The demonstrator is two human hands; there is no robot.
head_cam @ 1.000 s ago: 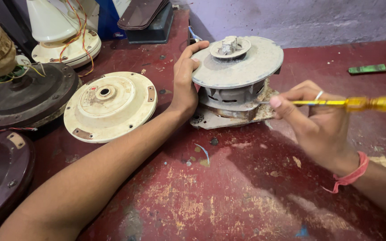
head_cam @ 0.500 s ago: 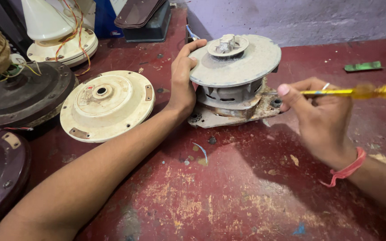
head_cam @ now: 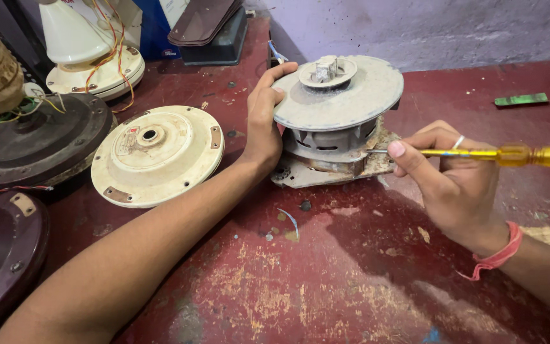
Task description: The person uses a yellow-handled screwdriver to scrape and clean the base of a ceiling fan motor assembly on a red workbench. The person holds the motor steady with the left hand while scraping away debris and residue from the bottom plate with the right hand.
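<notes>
Left hand (head_cam: 263,124) is clasped around the rim of the grey fan motor (head_cam: 335,121) on the red worktable (head_cam: 326,280); right hand (head_cam: 450,181), pinching the yellow screwdriver (head_cam: 510,155), has been brought closer since a second ago. Its tip is now seated at the motor's base plate, so levering or unscrewing appears under way, a cream cover (head_cam: 157,155) lying alongside

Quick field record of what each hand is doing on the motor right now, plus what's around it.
Left hand: grips the rim of the grey motor, steadying it
Right hand: holds a yellow-handled screwdriver, tip at the motor's rusty base
Motor: upright on the red table
Beside it: cream fan cover, lying flat
Far left: dark fan housing with wires
</notes>
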